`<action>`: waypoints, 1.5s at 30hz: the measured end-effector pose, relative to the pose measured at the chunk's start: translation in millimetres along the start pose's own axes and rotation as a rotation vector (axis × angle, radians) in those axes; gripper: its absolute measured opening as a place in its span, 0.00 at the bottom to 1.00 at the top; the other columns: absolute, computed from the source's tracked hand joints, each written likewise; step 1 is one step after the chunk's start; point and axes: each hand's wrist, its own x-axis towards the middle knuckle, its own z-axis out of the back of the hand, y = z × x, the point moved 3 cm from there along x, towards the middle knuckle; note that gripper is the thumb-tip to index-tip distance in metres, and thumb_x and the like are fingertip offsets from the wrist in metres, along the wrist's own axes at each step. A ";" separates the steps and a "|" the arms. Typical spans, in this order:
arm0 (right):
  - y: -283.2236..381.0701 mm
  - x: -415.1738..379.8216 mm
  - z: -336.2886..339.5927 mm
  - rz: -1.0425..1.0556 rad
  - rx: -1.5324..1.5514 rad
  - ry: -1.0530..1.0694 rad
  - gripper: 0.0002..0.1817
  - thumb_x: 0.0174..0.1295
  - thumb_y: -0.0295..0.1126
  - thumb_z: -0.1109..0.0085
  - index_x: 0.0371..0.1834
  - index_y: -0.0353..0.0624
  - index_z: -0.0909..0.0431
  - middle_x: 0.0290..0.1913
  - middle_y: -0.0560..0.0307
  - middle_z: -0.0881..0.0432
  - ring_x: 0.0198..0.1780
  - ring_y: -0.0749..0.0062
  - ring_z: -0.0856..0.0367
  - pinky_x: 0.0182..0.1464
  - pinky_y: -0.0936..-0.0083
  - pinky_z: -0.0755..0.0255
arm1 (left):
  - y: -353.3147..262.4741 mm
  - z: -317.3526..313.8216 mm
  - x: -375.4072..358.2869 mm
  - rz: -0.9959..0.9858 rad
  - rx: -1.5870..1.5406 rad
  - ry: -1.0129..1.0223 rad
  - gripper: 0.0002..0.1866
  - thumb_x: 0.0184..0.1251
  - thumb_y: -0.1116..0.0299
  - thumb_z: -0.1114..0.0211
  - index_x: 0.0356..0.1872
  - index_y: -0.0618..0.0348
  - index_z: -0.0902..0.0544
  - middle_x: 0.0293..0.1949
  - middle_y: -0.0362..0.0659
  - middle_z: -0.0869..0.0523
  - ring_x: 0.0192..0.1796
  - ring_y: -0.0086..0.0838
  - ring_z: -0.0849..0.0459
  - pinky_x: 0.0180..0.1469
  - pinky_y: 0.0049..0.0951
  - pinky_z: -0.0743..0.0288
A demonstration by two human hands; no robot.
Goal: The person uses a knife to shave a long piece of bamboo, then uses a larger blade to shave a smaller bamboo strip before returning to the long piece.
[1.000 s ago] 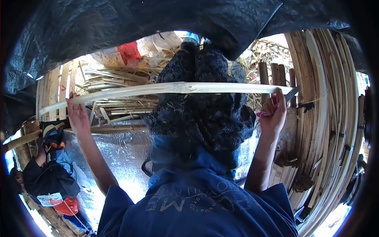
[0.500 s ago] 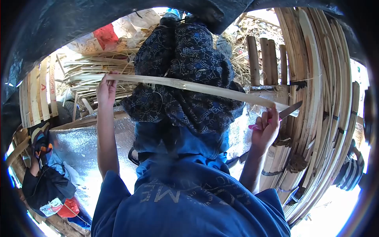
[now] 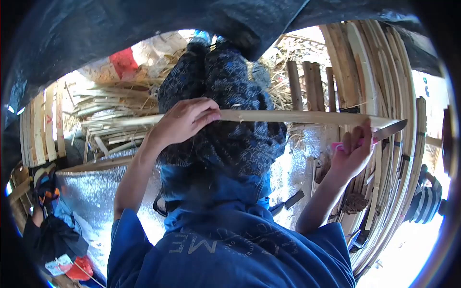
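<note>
A long pale bamboo strip (image 3: 288, 116) lies level across my lap, above the dark patterned cloth (image 3: 225, 144) over my legs. My left hand (image 3: 185, 122) is closed around the strip left of its middle, and the left end runs out past my wrist. Near the strip's right end, my right hand (image 3: 353, 151) grips a knife (image 3: 393, 129) with a pink handle. Its blade points right and slightly up, by the end of the strip. The fingertips of that hand touch the strip's lower edge.
Several split strips (image 3: 115, 103) lie in a pile at the left. Bundled long slats (image 3: 379, 72) stand along my right. Silvery foil sheeting (image 3: 105, 192) covers the ground beside me. Another blade (image 3: 294, 199) lies by my right hip. A person in dark clothes (image 3: 57, 235) sits at lower left.
My left hand has slid from the strip's left part toward its middle. My right hand, with the knife, has moved right, and the strip has shifted right and levelled out.
</note>
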 end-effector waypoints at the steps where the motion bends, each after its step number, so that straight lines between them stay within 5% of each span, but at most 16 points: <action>1: 8.7 7.8 -2.4 0.030 0.010 -0.014 0.08 0.63 0.26 0.43 0.27 0.46 0.29 0.12 0.70 0.42 0.09 0.89 0.53 0.09 0.84 0.61 | -10.0 4.1 6.7 -0.053 -0.013 0.020 0.09 0.67 0.67 0.39 0.41 0.62 0.21 0.34 0.48 0.17 0.37 0.42 0.17 0.38 0.34 0.24; 3: 31.7 27.6 -19.5 0.104 0.028 -0.044 0.07 0.63 0.30 0.41 0.29 0.46 0.30 0.12 0.70 0.41 0.09 0.90 0.51 0.07 0.85 0.58 | -41.8 19.6 20.7 -0.150 0.034 0.069 0.10 0.70 0.65 0.42 0.38 0.64 0.23 0.32 0.48 0.18 0.32 0.36 0.15 0.32 0.32 0.23; 5: 38.3 61.9 -21.0 0.073 0.009 0.013 0.08 0.64 0.35 0.41 0.32 0.44 0.28 0.14 0.69 0.38 0.10 0.91 0.47 0.06 0.87 0.53 | -66.6 26.1 29.1 0.188 -0.236 0.389 0.13 0.74 0.62 0.49 0.36 0.64 0.28 0.29 0.46 0.18 0.24 0.29 0.16 0.23 0.27 0.23; 8: 36.6 82.8 -35.2 0.040 -0.057 0.061 0.15 0.64 0.40 0.42 0.42 0.37 0.23 0.19 0.68 0.32 0.12 0.90 0.45 0.06 0.88 0.55 | -106.0 27.9 26.7 0.284 -0.510 0.525 0.12 0.76 0.62 0.55 0.39 0.63 0.33 0.28 0.43 0.19 0.21 0.26 0.17 0.19 0.23 0.21; 12: 3.2 56.6 -38.5 -0.059 -0.317 0.114 0.26 0.67 0.52 0.50 0.54 0.40 0.28 0.30 0.61 0.24 0.12 0.91 0.48 0.10 0.87 0.55 | -106.8 -1.7 4.2 0.342 -0.792 0.413 0.12 0.76 0.63 0.55 0.45 0.65 0.34 0.23 0.39 0.23 0.19 0.20 0.19 0.17 0.19 0.24; 17: -72.6 -7.1 -15.2 -0.497 -0.414 0.451 0.37 0.68 0.64 0.70 0.40 0.41 0.20 0.13 0.70 0.37 0.12 0.86 0.44 0.14 0.83 0.50 | -71.3 -59.0 -14.5 0.428 -0.836 0.049 0.12 0.76 0.67 0.54 0.51 0.64 0.33 0.20 0.35 0.31 0.12 0.13 0.35 0.12 0.14 0.44; 20: -97.3 -52.8 -12.7 -0.206 -0.696 0.654 0.34 0.71 0.56 0.68 0.31 0.38 0.20 0.19 0.58 0.28 0.24 0.74 0.28 0.31 0.73 0.34 | -62.9 -80.4 -15.2 0.540 -1.007 0.044 0.12 0.77 0.62 0.55 0.44 0.61 0.28 0.19 0.31 0.35 0.14 0.11 0.40 0.13 0.13 0.48; 22: -115.4 -84.3 -7.9 -0.497 -0.537 0.662 0.28 0.72 0.51 0.60 0.29 0.37 0.22 0.21 0.55 0.25 0.26 0.71 0.26 0.32 0.70 0.33 | -64.1 -74.0 -17.8 0.680 -1.034 0.072 0.16 0.77 0.56 0.55 0.40 0.58 0.26 0.18 0.29 0.37 0.15 0.10 0.40 0.14 0.13 0.49; 24: -98.1 -95.4 -19.1 -0.337 -0.606 0.843 0.22 0.72 0.45 0.59 0.30 0.37 0.27 0.20 0.52 0.28 0.24 0.66 0.28 0.31 0.67 0.32 | -63.5 -74.1 -20.6 0.744 -0.941 0.024 0.16 0.77 0.54 0.55 0.35 0.55 0.28 0.17 0.29 0.39 0.14 0.11 0.41 0.13 0.14 0.49; 26: -97.5 -101.2 -18.0 -0.031 -0.683 0.958 0.18 0.71 0.42 0.57 0.32 0.39 0.28 0.23 0.42 0.26 0.31 0.41 0.26 0.33 0.58 0.32 | -64.4 -78.4 -23.8 0.763 -0.906 0.033 0.16 0.77 0.54 0.56 0.34 0.53 0.29 0.17 0.31 0.39 0.13 0.13 0.42 0.12 0.15 0.50; 32: -71.1 -65.9 -4.9 0.320 -0.912 0.696 0.19 0.68 0.46 0.52 0.27 0.42 0.29 0.17 0.45 0.26 0.22 0.44 0.25 0.24 0.56 0.32 | -71.5 -82.4 -20.2 0.700 -0.896 0.083 0.16 0.75 0.51 0.54 0.36 0.52 0.28 0.14 0.32 0.37 0.10 0.14 0.44 0.09 0.15 0.53; 36: -64.9 -90.7 -9.0 0.463 -0.945 0.853 0.20 0.68 0.48 0.54 0.27 0.42 0.32 0.13 0.47 0.29 0.17 0.47 0.27 0.20 0.57 0.32 | -47.9 -82.7 -13.3 0.617 -0.834 0.078 0.17 0.75 0.49 0.56 0.36 0.49 0.29 0.13 0.32 0.40 0.08 0.15 0.47 0.06 0.17 0.55; 37: -66.9 -93.4 -9.3 0.525 -0.940 0.881 0.21 0.68 0.48 0.55 0.27 0.42 0.32 0.12 0.48 0.29 0.16 0.47 0.27 0.18 0.57 0.33 | -40.1 -78.9 -15.0 0.672 -0.911 0.155 0.16 0.75 0.53 0.52 0.43 0.53 0.24 0.18 0.39 0.29 0.15 0.25 0.32 0.15 0.26 0.36; 39: -45.6 -62.8 -6.1 0.430 -0.996 0.673 0.23 0.70 0.50 0.58 0.28 0.41 0.32 0.09 0.53 0.32 0.11 0.50 0.31 0.13 0.58 0.37 | -89.4 -74.5 -0.6 0.599 -0.901 0.113 0.16 0.75 0.51 0.53 0.35 0.50 0.26 0.12 0.32 0.38 0.09 0.16 0.46 0.09 0.17 0.53; 44: -39.9 -72.8 -8.0 0.592 -0.993 0.826 0.23 0.69 0.51 0.57 0.27 0.42 0.30 0.08 0.52 0.32 0.11 0.50 0.31 0.13 0.60 0.35 | -32.3 -65.1 9.8 0.560 -0.983 0.216 0.18 0.76 0.46 0.60 0.37 0.47 0.31 0.12 0.33 0.44 0.06 0.18 0.50 0.04 0.19 0.55; 45: -27.3 -54.0 -9.5 0.394 -1.057 0.756 0.24 0.69 0.51 0.58 0.26 0.42 0.29 0.10 0.50 0.31 0.12 0.51 0.30 0.14 0.61 0.34 | -50.8 -60.4 12.3 0.563 -0.983 0.206 0.18 0.76 0.46 0.60 0.37 0.47 0.31 0.12 0.33 0.44 0.06 0.18 0.50 0.04 0.19 0.55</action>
